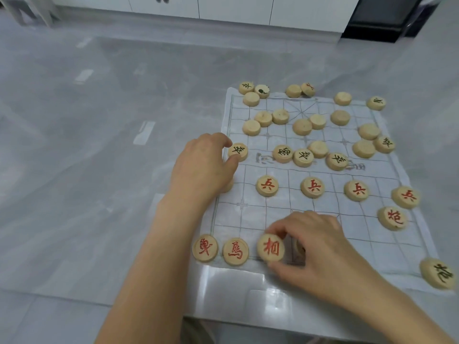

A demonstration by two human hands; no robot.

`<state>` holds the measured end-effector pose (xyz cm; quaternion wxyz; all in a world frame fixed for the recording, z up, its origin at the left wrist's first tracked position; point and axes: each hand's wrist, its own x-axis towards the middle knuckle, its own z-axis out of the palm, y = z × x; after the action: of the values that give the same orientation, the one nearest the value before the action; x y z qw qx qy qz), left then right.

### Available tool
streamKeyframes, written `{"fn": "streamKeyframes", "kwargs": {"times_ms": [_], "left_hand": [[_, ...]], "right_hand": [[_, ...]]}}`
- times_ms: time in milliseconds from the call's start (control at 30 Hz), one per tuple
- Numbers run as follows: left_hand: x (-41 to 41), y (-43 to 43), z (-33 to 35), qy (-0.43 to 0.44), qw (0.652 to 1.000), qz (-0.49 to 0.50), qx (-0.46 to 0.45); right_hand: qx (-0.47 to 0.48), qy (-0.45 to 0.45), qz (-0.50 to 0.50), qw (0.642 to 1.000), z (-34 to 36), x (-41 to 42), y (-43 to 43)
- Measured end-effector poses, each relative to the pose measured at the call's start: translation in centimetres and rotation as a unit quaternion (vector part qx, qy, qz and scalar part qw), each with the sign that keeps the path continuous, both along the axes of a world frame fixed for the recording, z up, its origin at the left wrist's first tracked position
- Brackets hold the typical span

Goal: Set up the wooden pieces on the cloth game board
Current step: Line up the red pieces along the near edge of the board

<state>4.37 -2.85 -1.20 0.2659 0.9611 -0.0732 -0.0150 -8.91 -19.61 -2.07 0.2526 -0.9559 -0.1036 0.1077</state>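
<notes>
A white cloth game board [352,234] with a printed grid lies on the table. My left hand [203,165] pinches a black-lettered wooden disc [238,151] at the board's left edge. My right hand [315,247] holds a red-lettered disc [270,247] on the near row, beside two other red discs [235,252]. Another piece is partly hidden under my right palm. Several red soldier discs [313,187] stand in a row across the middle. Several face-down and black-lettered discs [301,126] lie scattered over the far half.
A black-lettered disc [438,273] rests off the board's near right corner. A red disc [392,218] sits near the right edge. The glossy table [238,294] ends close to me. White cabinets [248,11] stand beyond the grey floor.
</notes>
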Motion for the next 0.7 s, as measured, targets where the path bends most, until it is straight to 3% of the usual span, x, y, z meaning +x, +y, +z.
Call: {"fn": "streamKeyframes", "kwargs": {"times_ms": [300, 433, 500, 600, 700], "left_hand": [[0.2, 0.3, -0.2, -0.008, 1.0, 0.004, 0.003], [0.4, 0.3, -0.2, -0.005, 1.0, 0.008, 0.011], [0.3, 0.1, -0.2, -0.01, 1.0, 0.004, 0.013], [0.1, -0.2, -0.2, -0.009, 1.0, 0.001, 0.017], [0.1, -0.3, -0.4, -0.012, 1.0, 0.0, 0.023]], "right_hand": [[-0.039, -0.007, 0.022, 0.999, -1.2, -0.5, -0.2], [0.055, -0.004, -0.094, 0.994, 1.7, 0.8, -4.9], [0.021, -0.013, -0.117, 0.993, 2.4, 0.8, -7.0], [-0.068, 0.059, -0.086, 0.992, 1.6, 0.0, -7.2], [-0.103, 0.068, -0.056, 0.991, 0.6, -0.5, -6.4]]}}
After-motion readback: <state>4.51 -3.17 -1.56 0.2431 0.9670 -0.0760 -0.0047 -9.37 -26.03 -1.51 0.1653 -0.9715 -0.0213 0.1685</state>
